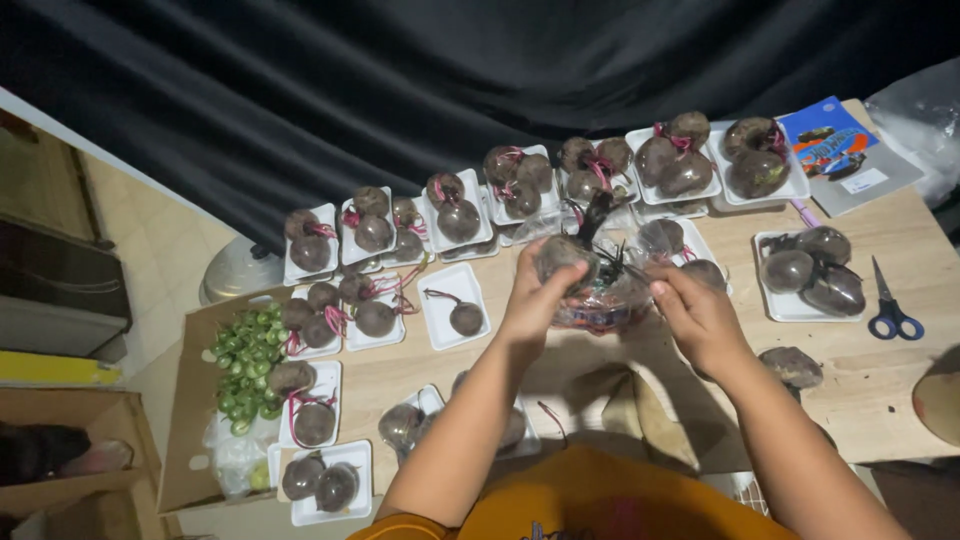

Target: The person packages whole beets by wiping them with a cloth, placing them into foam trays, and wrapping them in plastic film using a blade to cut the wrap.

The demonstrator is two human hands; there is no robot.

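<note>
At frame centre, the left hand (533,290) has a closed grip on a beetroot (560,252); the right hand (697,312) pinches a clear plastic bag (605,300) above the wooden surface (880,375).

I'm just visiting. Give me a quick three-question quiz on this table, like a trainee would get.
1. True or false: the scissors lie at the table's right side.
2. What does the left hand hold: A a beetroot, B a knife, C a cup?
3. What small green things fill the cardboard box?

Key: 1 true. 2 A. 3 Small round green fruits; the right hand is at the plastic bag.
</note>
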